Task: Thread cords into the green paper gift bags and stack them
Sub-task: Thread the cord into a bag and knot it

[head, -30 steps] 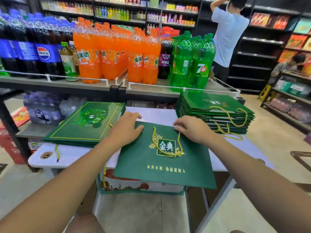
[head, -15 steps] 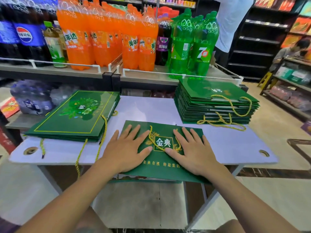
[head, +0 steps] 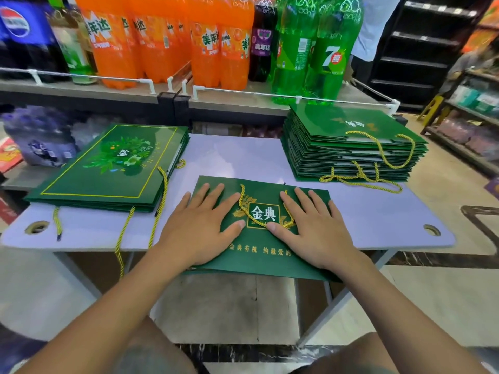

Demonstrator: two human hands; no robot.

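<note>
Straight, spread fingers point(head: 216, 194) of the left hand point(head: 199, 228) and right hand point(head: 314, 228) press a flat green paper gift bag point(head: 259, 263) printed "金典". Its gold twisted cord point(head: 241, 197) loops between the thumbs. The bag overhangs the white table's point(head: 243, 157) near edge. To the right lies a stack of corded green bags point(head: 337, 155); behind it stand green plastic "7喜" bottles point(head: 332, 49).

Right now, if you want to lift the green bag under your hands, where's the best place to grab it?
Probably its near edge, coming from your side. The bag lies flat on the table, so fingers can't get under elsewhere, but that edge hangs past the table's front. Fingers go beneath, thumb on top. The left hand and right hand lie flat on it.
</note>
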